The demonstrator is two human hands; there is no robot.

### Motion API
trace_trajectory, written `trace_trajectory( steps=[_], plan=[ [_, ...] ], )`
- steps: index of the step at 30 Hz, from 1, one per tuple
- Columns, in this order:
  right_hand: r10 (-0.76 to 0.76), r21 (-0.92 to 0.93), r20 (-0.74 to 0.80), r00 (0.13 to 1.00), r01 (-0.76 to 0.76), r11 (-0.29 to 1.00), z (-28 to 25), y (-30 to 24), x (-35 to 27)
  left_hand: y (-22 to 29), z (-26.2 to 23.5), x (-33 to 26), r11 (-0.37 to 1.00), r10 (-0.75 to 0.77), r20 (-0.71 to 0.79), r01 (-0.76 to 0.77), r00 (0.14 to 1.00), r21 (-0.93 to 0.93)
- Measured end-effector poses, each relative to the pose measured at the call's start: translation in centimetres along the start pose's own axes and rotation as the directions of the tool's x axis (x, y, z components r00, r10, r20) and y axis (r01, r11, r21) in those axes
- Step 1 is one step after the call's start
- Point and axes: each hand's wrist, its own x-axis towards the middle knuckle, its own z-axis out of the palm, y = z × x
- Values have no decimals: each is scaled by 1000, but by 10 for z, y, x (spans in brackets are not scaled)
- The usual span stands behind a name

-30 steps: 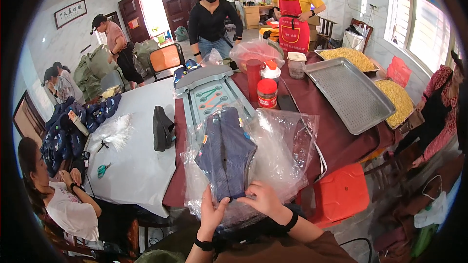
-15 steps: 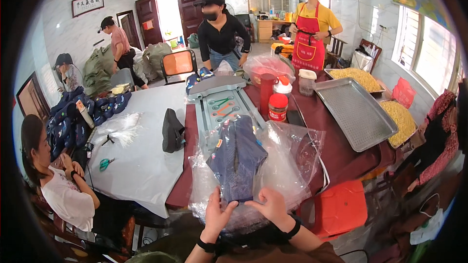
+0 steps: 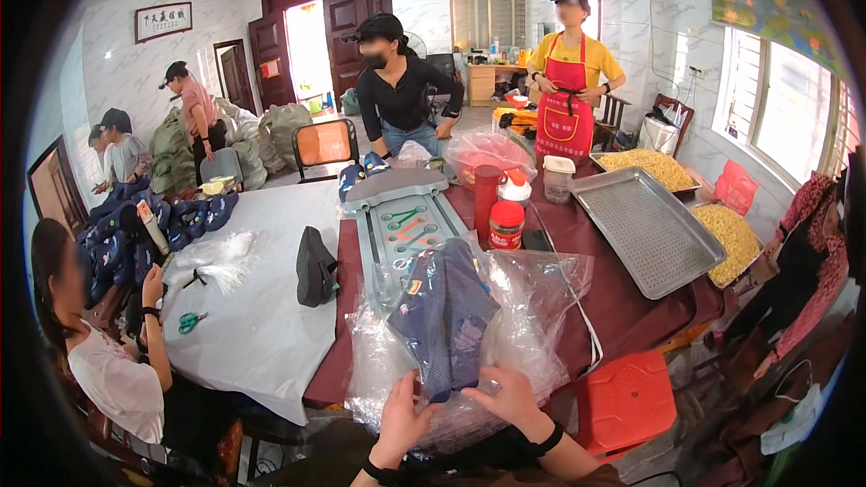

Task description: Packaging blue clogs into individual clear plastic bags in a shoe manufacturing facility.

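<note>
In front of me lies a dark blue mesh-fabric item with small coloured patches on its sides. Clear plastic film from a bag covers its far part and spreads out on both sides. My left hand grips the left side of its near end, thumb toward the middle. On the right side of that end, my right hand holds on with bent fingers. Some fingertips are hidden by fabric and film. Just beyond the item lies a grey plastic folding stool with green and orange markings.
A dark shoe and green-handled scissors lie on the white-covered table, near dark blue shoes. To the right are a red-lidded jar and a metal tray. Below stands a red stool. Several people are around.
My hands have moved slightly apart and down, and the near end of the blue item has come toward me. The person seated at left has raised a hand.
</note>
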Motion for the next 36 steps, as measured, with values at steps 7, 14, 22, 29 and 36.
trace_trajectory(
  steps=[7,14,22,29,36],
  plan=[
    [-52,-42,37,998,53,998,-2,-1,1,17,3,10,979,-97,16,99,995,-177],
    [-37,-5,44,998,37,999,-14,-8,3,39,1,16,982,-82,-4,80,997,-172],
    [-18,25,-30,999,19,1000,-3,-1,1,42,4,9,985,-67,-77,54,995,-162],
    [-39,-1,-17,999,39,999,1,-1,-2,36,2,0,972,-103,-115,75,988,-222],
    [-47,57,33,998,45,997,0,-2,5,33,-7,-6,961,-118,-178,67,977,-267]
  ],
)
